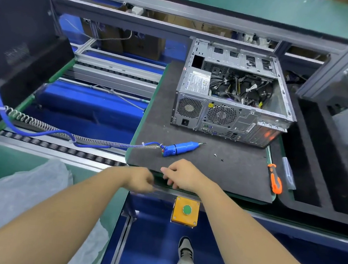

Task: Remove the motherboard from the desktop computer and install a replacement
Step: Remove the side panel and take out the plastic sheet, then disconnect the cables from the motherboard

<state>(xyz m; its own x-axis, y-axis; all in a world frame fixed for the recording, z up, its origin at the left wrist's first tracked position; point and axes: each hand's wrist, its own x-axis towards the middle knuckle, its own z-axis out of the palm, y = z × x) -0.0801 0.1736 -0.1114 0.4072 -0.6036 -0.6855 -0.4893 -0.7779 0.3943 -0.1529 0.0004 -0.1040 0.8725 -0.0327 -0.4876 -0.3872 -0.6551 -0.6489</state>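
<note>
- Left hand (pixel 140 180) and right hand (pixel 180 175): both at the near edge of the pallet mat (pixel 187 163), fingers curled at the edge; whether they pinched it, cannot tell.
- Desktop computer (pixel 232 99): open, far beyond the right hand, cables loose inside.
- Electric screwdriver (pixel 180 148): just beyond both hands.
- Loose screws (pixel 218 157): beyond the right hand.
- Risk, judged: shifting the mat could roll screws off the bench.
- Writing: power-supply label unreadable.

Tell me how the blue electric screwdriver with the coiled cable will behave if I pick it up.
The blue electric screwdriver looks rigid and roundish, so a nudge may roll it on the dark mat. Its coiled cable stretches leftward and will probably tug back like a spring.
</note>
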